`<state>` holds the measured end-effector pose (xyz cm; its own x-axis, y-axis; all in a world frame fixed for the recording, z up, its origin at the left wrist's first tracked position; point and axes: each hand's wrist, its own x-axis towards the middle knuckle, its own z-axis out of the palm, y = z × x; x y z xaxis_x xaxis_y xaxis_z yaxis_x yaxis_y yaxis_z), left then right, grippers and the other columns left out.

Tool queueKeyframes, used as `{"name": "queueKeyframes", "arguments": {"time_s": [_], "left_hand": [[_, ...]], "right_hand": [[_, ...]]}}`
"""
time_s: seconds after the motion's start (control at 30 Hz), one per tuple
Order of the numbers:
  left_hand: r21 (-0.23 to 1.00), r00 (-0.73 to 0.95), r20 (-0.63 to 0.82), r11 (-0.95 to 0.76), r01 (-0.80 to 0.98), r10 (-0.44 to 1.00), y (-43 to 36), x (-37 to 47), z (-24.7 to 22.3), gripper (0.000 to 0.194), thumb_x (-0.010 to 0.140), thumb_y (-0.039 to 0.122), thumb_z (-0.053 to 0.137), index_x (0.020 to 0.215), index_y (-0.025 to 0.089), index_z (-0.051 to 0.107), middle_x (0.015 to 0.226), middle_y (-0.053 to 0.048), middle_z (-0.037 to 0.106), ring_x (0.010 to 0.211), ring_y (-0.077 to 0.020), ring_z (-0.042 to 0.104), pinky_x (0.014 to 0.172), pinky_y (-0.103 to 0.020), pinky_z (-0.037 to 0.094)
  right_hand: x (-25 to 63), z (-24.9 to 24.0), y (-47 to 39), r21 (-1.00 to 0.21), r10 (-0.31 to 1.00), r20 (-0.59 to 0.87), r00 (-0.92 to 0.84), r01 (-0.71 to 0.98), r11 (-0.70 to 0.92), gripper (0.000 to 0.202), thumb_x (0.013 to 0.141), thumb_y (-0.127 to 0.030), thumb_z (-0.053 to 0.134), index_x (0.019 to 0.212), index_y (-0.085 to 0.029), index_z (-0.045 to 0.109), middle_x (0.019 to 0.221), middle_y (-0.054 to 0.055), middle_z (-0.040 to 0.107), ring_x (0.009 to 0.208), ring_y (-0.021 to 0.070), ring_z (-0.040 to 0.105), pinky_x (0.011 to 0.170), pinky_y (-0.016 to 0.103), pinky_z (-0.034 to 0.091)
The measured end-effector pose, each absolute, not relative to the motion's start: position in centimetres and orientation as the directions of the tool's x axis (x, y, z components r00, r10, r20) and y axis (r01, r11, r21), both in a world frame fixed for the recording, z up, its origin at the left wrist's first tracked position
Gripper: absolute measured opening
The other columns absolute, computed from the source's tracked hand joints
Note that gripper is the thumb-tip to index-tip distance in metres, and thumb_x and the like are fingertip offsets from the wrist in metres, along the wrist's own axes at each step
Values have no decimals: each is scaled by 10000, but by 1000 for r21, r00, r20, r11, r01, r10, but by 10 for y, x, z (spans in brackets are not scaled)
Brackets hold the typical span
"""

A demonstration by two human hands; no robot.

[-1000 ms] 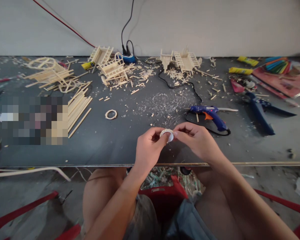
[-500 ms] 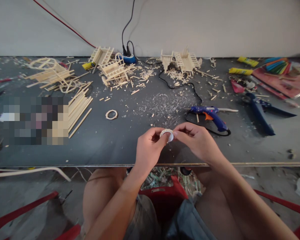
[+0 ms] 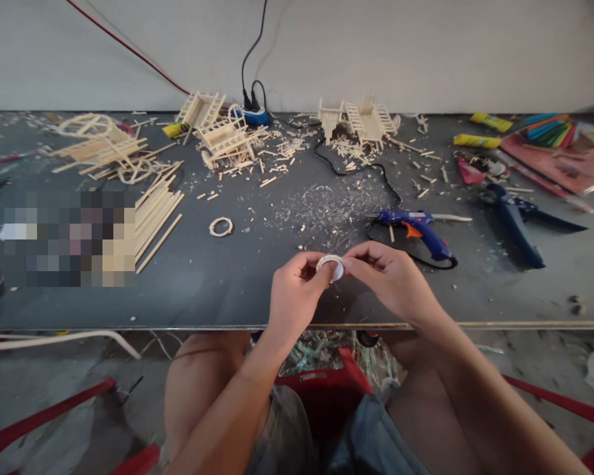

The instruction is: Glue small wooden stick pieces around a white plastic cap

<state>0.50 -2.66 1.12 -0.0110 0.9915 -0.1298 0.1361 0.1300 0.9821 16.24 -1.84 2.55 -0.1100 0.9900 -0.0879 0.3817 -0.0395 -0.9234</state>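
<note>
Above the near part of the table, my left hand (image 3: 299, 287) is closed on a small round white cap (image 3: 337, 270) with a pale beige rim, thumb lying across its face. At the cap's right edge, my right hand (image 3: 391, 274) pinches the rim between thumb and fingertips; any small piece between them is hidden. A ring of short wooden bits (image 3: 220, 220) lies flat on the table to the left. Beyond my right hand rests a blue hot glue gun (image 3: 416, 227) with an orange trigger, its nozzle pointing left.
Thin wooden sticks (image 3: 158, 221) lie at left beside a blurred patch. Small stick-built models (image 3: 228, 140) and offcuts line the back, near a blue power socket (image 3: 253, 117). Blue-handled cutters (image 3: 517, 227), yellow glue tubes (image 3: 476, 141) and a pink plastic packet (image 3: 554, 165) lie at right.
</note>
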Motion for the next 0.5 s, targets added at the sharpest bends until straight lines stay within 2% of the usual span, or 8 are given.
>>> {"name": "queueKeyframes", "arguments": {"time_s": [0.17, 0.37, 0.43, 0.5], "left_hand": [[984, -28, -141, 143, 109, 990, -24, 2, 13, 178, 767, 359, 687, 814, 188, 700, 671, -5, 679, 579, -122, 598, 579, -226, 473], [984, -66, -180, 178, -30, 981, -20, 0, 13, 177, 740, 327, 709, 820, 171, 694, 734, -16, 687, 573, -104, 575, 579, -223, 484], [980, -74, -193, 187, -74, 978, -19, 0, 13, 183, 730, 327, 717, 814, 167, 689, 733, -14, 678, 577, -98, 564, 587, -222, 483], [977, -85, -195, 186, -109, 977, -18, -1, 12, 186, 724, 325, 720, 814, 166, 686, 736, -12, 668, 581, -96, 551, 592, -226, 478]], "right_hand": [[164, 23, -17, -962, 988, -116, -106, 259, -85, 216, 807, -368, 626, 919, -186, 663, 783, 21, 684, 727, 147, 632, 679, 259, 491], [162, 21, -15, -963, 981, -168, -101, 228, -141, 239, 819, -371, 603, 944, -175, 658, 739, 13, 657, 644, 127, 602, 588, 247, 471], [164, 23, -12, -969, 987, -152, -58, 207, -137, 212, 819, -358, 603, 915, -179, 665, 718, 10, 645, 631, 124, 588, 567, 243, 453], [174, 26, -6, -980, 994, -87, 68, 174, -98, 170, 810, -331, 614, 888, -191, 669, 710, 7, 637, 626, 117, 570, 562, 240, 436]]}}
